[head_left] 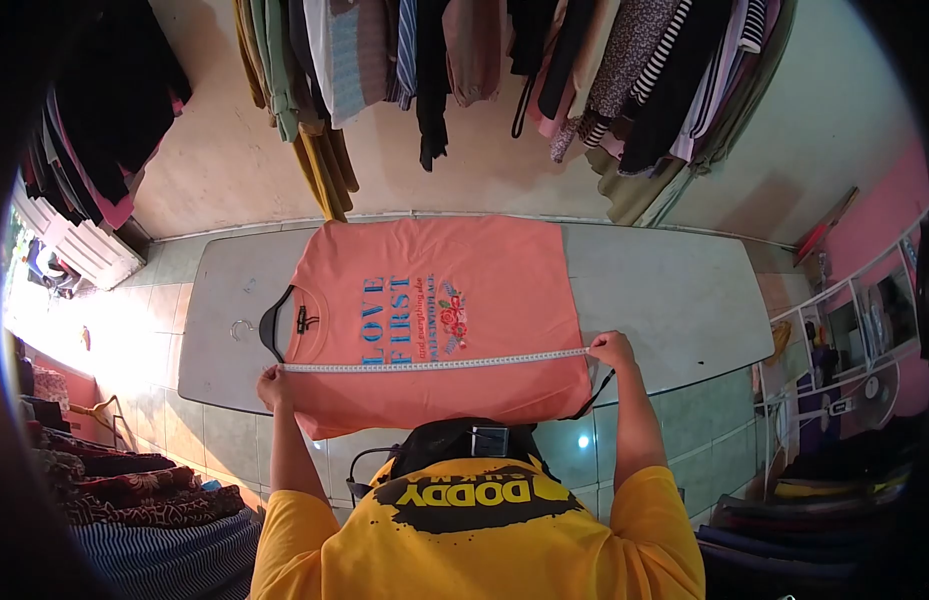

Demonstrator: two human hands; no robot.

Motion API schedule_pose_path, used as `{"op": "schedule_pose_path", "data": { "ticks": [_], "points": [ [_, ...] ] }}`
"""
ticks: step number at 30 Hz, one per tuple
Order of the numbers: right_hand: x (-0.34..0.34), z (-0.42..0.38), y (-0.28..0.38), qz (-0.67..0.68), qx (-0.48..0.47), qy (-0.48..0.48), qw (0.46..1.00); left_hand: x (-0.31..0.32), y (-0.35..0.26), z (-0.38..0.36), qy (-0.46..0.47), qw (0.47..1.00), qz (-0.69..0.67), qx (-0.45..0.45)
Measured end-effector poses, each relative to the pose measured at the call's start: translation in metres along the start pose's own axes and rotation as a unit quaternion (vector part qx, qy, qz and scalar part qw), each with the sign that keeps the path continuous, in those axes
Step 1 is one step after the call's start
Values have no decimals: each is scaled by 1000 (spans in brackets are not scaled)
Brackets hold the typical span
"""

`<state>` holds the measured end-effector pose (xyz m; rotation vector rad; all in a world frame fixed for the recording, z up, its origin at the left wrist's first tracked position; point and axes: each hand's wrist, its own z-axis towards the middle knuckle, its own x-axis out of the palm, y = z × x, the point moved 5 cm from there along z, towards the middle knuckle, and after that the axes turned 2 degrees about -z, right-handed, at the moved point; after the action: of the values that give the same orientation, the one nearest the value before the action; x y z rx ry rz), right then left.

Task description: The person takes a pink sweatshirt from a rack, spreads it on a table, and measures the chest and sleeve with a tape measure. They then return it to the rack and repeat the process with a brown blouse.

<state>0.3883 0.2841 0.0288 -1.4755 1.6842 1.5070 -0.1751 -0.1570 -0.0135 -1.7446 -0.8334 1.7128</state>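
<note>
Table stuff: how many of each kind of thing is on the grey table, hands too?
Orange printed T-shirt: 1
White measuring tape stretched across it: 1
Metal hanger hook at the collar: 1
Hands holding the tape ends: 2, left hand and right hand
Total: 5

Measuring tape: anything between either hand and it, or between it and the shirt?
Nothing visible. Left hand and right hand each pinch an end of the measuring tape, which lies stretched directly across the orange T-shirt.

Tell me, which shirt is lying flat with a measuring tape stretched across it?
The orange T-shirt with blue letters, spread flat on the grey table. The other clothes all hang on the wall.
</note>
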Motion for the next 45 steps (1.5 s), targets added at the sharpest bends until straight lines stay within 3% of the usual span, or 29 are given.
{"op": "schedule_pose_path", "data": {
  "ticks": [7, 10, 12, 13, 15, 17, 21, 23, 27, 29, 30, 31, 33, 36, 38, 40, 45],
  "points": [
    [-2, -3, 0, 15, -22, -20, 999, 0, -7, -3, 10, 1000, -15, -12],
    [-10, -3, 22, 73, -124, -94, 985, -1, -36, -20, -49, 996, -69, -22],
    [-7, 0, 53, 106, -159, -86, 978, 11, -68, -34, -2, 973, -208, 95],
    [-6, -4, 76, 139, -190, -75, 969, 18, -79, -41, -2, 973, -209, 95],
    [-2, -13, 121, 184, -202, -58, 960, 47, -107, -58, 119, 893, -424, 96],
    [8, -19, 159, 206, -249, -22, 946, 63, -130, -77, 152, 895, -404, 116],
    [43, -47, 220, 225, -292, 22, 929, 94, -157, -148, 373, 861, -334, 87],
    [67, -61, 241, 283, -339, 68, 895, 84, -177, -191, 472, 811, -306, 160],
    [72, -80, 245, 198, -357, 104, 907, 93, -151, -198, 457, 841, -162, 239],
    [56, -76, 224, 198, -411, 16, 890, 69, -143, -181, 349, 859, -98, 363],
    [38, -73, 210, 197, -346, 39, 917, 66, -124, -166, 306, 874, -44, 375],
    [17, -68, 193, 209, -325, 2, 922, 62, -105, -154, 262, 884, 10, 386],
    [-36, -55, 156, 192, -307, -97, 927, 33, -86, -144, 114, 918, 207, 317],
    [-138, -46, 110, 215, -237, -215, 923, 16, -62, -127, 88, 910, 246, 322],
    [-205, -47, 90, 254, -243, -315, 882, 18, -51, -124, 135, 892, 336, 271],
    [-266, -68, 95, 210, -214, -400, 866, 15, -56, -127, 137, 890, 340, 272],
    [-340, -98, 106, 166, -287, -480, 812, 13, -62, -131, 133, 890, 342, 271]
  ]
}}
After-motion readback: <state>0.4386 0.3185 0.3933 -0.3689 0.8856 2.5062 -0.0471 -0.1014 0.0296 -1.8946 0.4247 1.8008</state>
